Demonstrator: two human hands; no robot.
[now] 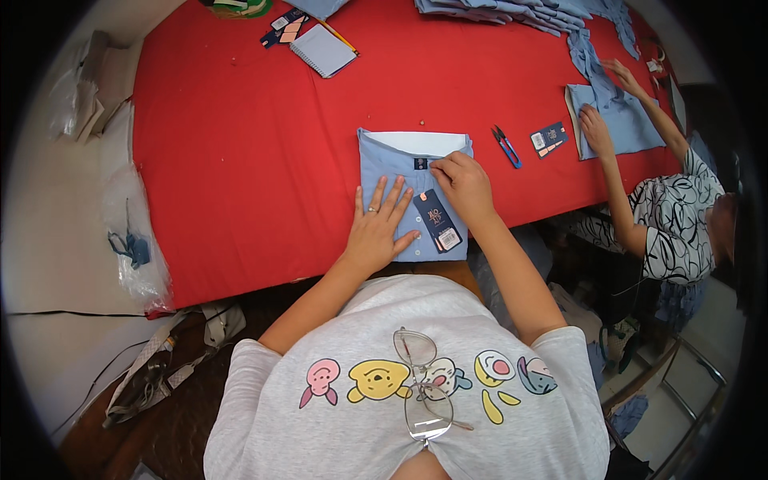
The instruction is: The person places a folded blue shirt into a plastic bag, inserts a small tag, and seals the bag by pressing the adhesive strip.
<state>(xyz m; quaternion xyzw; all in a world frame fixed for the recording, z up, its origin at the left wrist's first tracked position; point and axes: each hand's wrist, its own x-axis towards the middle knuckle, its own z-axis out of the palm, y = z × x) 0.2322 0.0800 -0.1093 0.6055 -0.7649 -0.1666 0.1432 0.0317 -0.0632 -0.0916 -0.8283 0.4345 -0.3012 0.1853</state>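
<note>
A folded light blue shirt (382, 162) lies on the red-covered table right in front of me, with a white board (424, 142) showing at its collar end. My left hand (378, 228) rests flat on the shirt, fingers spread. At the neckline, beside the dark neck label (420, 164), the fingers of my right hand (466, 186) are pinched together; what lies between the fingertips is too small to make out. Below that hand, a navy hang tag (437, 220) with a white sticker lies across the buttoned front.
Blue-handled thread snips (506, 148) and another navy tag (549, 140) lie to the right. A co-worker (668, 216) handles a blue garment (632, 128) there. A spiral notebook (324, 50) with a pencil lies far left, and stacked blue garments (512, 14) are at the back.
</note>
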